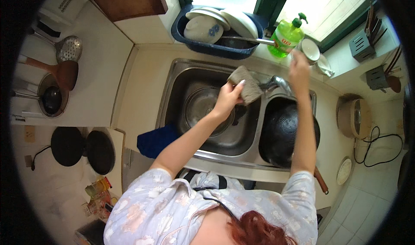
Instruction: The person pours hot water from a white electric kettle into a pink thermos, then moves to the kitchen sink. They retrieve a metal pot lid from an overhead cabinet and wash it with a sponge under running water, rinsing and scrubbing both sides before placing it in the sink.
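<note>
My left hand (228,99) grips a grey-brown scrubbing pad (245,85) above the left basin (181,125) of a steel double sink. A round metal vessel or pan (204,110) seems to lie in that basin, partly hidden by my forearm. My right hand (300,70), blurred, reaches past the tap (278,82) to a white cup (310,50) on the ledge. Its fingers overlap the cup's near side; whether they hold it is unclear. Under my right forearm, a dark wok (278,131) with a brown handle (321,181) rests over the right basin.
A blue dish tub (220,52) with bowls and plates stands behind the sink, beside a green dish soap bottle (285,39). A blue cloth (155,141) hangs at the sink's left edge. Cooking utensils (66,63) are at left; a rice-coloured pot (355,118) is at right.
</note>
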### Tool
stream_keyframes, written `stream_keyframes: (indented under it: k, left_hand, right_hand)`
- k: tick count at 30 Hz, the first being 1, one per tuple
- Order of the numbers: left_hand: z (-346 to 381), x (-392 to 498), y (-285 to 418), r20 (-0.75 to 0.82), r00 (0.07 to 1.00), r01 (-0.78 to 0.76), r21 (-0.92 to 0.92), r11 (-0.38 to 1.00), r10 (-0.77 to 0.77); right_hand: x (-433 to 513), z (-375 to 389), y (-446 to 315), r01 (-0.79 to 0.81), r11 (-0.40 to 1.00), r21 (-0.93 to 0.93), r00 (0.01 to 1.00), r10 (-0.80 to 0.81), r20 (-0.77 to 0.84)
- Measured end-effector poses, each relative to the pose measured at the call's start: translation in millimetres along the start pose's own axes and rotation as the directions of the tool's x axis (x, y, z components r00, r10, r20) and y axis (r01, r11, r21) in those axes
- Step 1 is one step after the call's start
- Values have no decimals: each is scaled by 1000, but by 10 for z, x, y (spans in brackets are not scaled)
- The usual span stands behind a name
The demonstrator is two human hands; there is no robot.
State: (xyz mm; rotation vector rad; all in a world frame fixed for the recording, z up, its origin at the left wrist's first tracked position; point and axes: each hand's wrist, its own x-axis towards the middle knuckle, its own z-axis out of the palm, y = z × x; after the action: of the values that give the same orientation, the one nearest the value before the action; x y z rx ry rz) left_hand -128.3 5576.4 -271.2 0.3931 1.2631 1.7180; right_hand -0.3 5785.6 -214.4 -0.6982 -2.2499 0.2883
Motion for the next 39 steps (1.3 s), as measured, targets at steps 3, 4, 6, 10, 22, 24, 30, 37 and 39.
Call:
stream_keyframes:
  k: [3, 4, 6, 10, 22, 24, 30, 37, 39]
  left_hand:
    - [571, 744, 290, 182, 981, -103, 167, 981, 72]
    - [785, 1032, 368, 229, 973, -71, 181, 981, 29]
    - [1207, 1557, 466, 287, 957, -26, 222, 975, -40]
    - [1853, 2287, 482, 203, 964, 175, 9, 984, -174]
    - [2007, 2475, 359, 308, 945, 160, -144, 977, -109]
    - [1961, 2369, 388, 347, 933, 167, -177, 970, -97]
    - [1685, 1863, 428, 388, 917, 191, -214, 958, -97]
    - [251, 251, -653, 341, 840, 474, -82, 877, -422]
    - [-203, -51, -971, 20, 819, 556, -271, 785, -573]
  right_hand:
    - [976, -185, 595, 195, 948, -250, 969, -226, -101]
    - [1180, -205, 723, 217, 943, -253, 974, -226, -3]
    - [1480, -211, 896, 204, 936, -289, 949, -115, 295]
    - [1654, -177, 1033, 270, 933, -236, 904, -161, 397]
    - [1660, -111, 1082, 239, 941, -239, 864, -94, 495]
    - [1716, -157, 1086, 91, 982, -165, 837, 14, 547]
    - [1551, -352, 1262, -310, 778, 547, 948, 211, 237]
    - [-486, 168, 979, -840, 539, -54, 413, 701, 581]
    - [-808, 366, 852, -990, 138, -26, 75, 675, 734]
